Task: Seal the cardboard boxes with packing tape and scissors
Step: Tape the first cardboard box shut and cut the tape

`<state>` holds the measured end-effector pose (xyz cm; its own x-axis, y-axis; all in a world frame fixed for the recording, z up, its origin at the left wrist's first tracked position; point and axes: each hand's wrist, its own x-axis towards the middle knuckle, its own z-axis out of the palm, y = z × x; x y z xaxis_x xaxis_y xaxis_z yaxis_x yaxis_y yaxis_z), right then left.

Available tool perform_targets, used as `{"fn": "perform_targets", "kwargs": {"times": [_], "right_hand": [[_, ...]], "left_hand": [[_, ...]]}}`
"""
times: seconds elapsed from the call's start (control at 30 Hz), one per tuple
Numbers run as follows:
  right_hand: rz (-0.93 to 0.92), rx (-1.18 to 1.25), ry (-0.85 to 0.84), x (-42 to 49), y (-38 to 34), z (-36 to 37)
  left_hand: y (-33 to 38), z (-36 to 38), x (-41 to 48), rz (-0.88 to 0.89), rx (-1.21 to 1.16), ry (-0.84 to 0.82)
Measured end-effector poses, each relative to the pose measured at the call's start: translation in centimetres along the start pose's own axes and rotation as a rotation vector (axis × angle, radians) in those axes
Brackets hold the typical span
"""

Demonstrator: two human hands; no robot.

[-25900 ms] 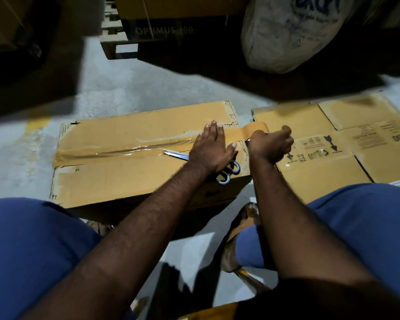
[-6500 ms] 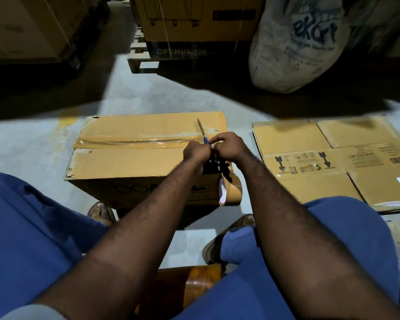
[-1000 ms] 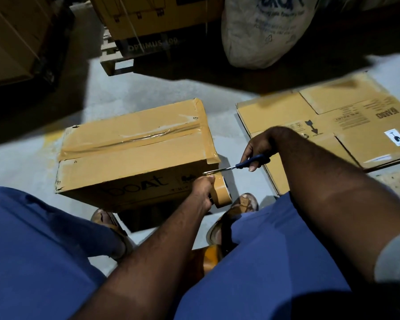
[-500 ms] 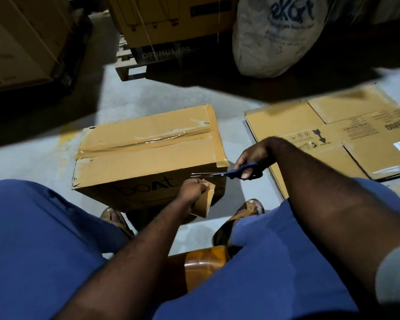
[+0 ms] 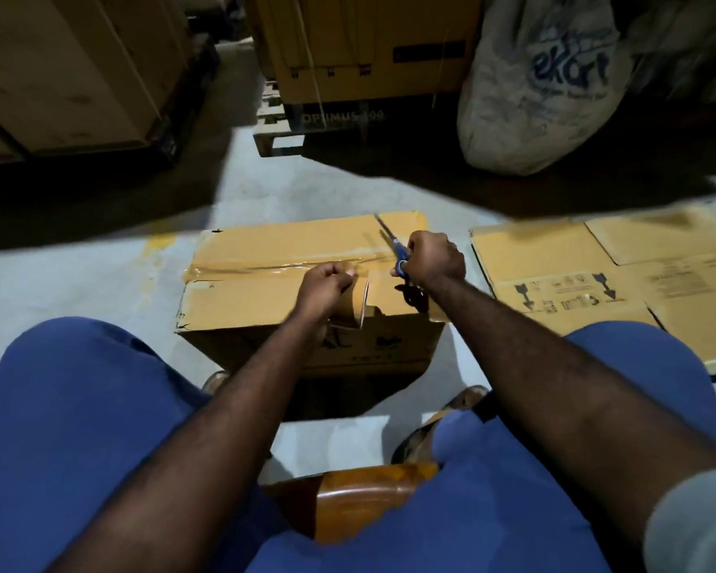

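Though blurred, "ekart" sack (image 5: 534,117) beyond box (image 5: 261,299)

The cardboard box (image 5: 265,299) sits on the floor (image 5: 79,283) straight ahead, just beyond the knees. Over its top, the left hand (image 5: 325,285) holds the tape roll (image 5: 354,303) near the front edge. To the right of it, the right hand (image 5: 433,258) holds the scissors (image 5: 395,248), blades pointing away. Flattened cardboard (image 5: 554,258) lies on the floor right of the box. Behind stands a pallet (image 5: 273,134) carrying a large carton (image 5: 364,47), with a sack (image 5: 546,84) to its right.
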<state>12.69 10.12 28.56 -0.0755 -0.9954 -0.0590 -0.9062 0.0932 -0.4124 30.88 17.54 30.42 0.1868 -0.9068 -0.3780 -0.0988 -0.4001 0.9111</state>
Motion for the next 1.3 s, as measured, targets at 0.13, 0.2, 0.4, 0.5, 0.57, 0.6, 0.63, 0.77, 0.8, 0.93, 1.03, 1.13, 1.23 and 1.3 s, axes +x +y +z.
{"fn": "perform_targets", "kwargs": {"times": [0.13, 0.2, 0.4, 0.5, 0.57, 0.6, 0.63, 0.77, 0.8, 0.93, 1.03, 1.13, 1.23, 1.3], "right_hand": [[0.014, -0.129, 0.023, 0.6, -1.0, 1.9], [0.028, -0.17, -0.016, 0.9, -1.2, 2.5], [0.071, -0.182, -0.102, 1.5, -1.6, 2.9], [0.044, -0.146, -0.221, 2.2, -1.9, 1.8], [-0.009, -0.123, -0.299, 2.6, -1.6, 1.0], [-0.04, -0.107, -0.312, 2.6, -1.3, 0.7], [-0.066, -0.101, -0.295, 2.5, -0.8, 0.3], [-0.142, -0.132, -0.254, 1.8, 1.8, -0.8], [-0.165, -0.123, -0.309, 1.5, 2.5, -1.0], [-0.295, -0.163, -0.507, -0.6, 5.7, -1.3], [-0.422, -0.175, -0.501, -1.7, 7.2, -1.1], [-0.472, -0.15, -0.408, -2.2, 8.1, -0.6], [-0.414, -0.148, -0.377, -2.2, 8.4, 0.3], [-0.397, -0.192, -0.373, -2.2, 8.1, 0.7]], "left_hand": [[0.4, 0.2, 0.4, 0.005, -0.046, 0.023], [0.4, 0.3, 0.4, 0.013, -0.049, 0.015], [-1.1, 0.5, 0.2, -0.003, -0.073, -0.001], [-1.9, 0.4, 0.0, -0.01, -0.082, -0.029], [-2.3, 0.4, -0.1, -0.023, -0.091, -0.033], [-2.5, 0.5, -0.1, -0.032, -0.099, -0.034], [-2.5, 0.5, -0.1, -0.039, -0.103, -0.037], [-2.7, 1.0, -0.1, -0.027, -0.121, -0.054], [-2.8, 1.0, -0.1, -0.022, -0.127, -0.055], [-3.2, 1.3, -0.5, -0.045, -0.156, -0.078], [-3.3, 1.4, -0.8, -0.05, -0.172, -0.083], [-2.8, 1.5, -1.0, -0.049, -0.175, -0.084], [-2.5, 1.8, -1.3, -0.047, -0.165, -0.092], [-2.5, 1.9, -1.6, -0.053, -0.161, -0.099]]}}
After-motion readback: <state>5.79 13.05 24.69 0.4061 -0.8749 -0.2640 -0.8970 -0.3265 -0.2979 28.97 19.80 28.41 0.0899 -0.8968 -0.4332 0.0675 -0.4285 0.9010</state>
